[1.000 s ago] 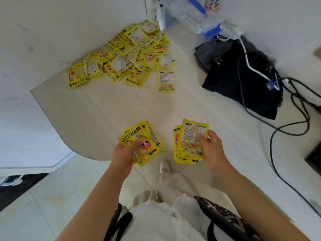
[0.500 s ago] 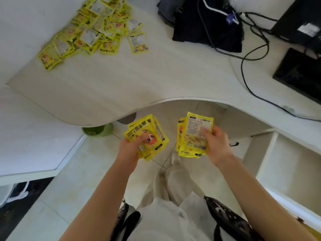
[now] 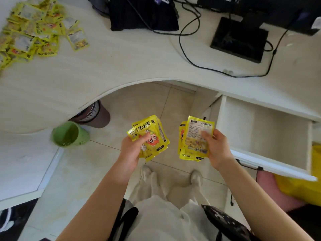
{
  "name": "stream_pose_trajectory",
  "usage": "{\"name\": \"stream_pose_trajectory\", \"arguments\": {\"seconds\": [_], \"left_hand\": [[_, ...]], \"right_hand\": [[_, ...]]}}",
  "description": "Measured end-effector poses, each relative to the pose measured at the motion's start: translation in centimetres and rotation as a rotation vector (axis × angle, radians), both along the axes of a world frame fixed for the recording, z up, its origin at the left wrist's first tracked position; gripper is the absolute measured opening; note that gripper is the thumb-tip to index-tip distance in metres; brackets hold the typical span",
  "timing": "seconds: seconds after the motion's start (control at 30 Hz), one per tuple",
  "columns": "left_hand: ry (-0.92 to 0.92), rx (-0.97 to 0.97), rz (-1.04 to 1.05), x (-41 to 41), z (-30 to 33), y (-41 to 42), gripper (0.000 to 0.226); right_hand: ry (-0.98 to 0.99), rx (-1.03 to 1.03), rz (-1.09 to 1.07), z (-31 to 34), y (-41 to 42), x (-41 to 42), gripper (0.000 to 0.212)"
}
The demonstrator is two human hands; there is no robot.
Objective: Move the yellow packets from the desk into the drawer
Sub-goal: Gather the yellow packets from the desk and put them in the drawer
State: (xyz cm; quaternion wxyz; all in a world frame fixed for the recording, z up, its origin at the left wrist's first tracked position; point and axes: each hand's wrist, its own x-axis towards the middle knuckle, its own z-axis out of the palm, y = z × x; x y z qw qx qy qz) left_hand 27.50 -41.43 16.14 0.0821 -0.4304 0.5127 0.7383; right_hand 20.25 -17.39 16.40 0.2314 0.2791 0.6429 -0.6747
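The left hand (image 3: 131, 150) grips a fanned stack of glossy yellow foil packets (image 3: 150, 138); the right hand (image 3: 216, 146) grips another stack (image 3: 195, 138), mid-frame. Best to swing both over the open white drawer (image 3: 260, 129) at right and release low. More packets (image 3: 34, 30) remain upper left.

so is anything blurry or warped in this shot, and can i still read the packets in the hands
Head view: the packet pile at the far left of the desk is smeared by motion blur; the desk edge bows from the wide-angle lens. The left-hand packets show sharp print, the right-hand packets only fine, unreadable text. The open drawer is bright, slightly washed out.
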Motion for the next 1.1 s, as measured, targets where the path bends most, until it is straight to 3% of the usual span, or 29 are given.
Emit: {"name": "stream_pose_trajectory", "arguments": {"seconds": [0.53, 0.73, 0.9, 1.1], "left_hand": [[-0.078, -0.030, -0.091, -6.7, -3.4, 25.3, 0.025], [-0.082, -0.082, -0.204, -10.9, -5.1, 29.3, 0.031], [-0.101, -0.151, -0.329, -15.1, -7.5, 31.5, 0.021], [-0.177, -0.315, -0.482, -18.3, -12.3, 33.4, 0.027]], "right_hand": [[-0.051, 0.038, -0.068, -2.2, 24.1, -4.4, 0.012], [-0.078, 0.046, -0.110, -4.4, 27.9, -7.1, 0.013], [-0.090, 0.048, -0.153, -7.0, 29.3, -9.6, 0.013], [-0.156, 0.076, -0.173, -11.5, 29.6, -11.9, 0.013]]}}
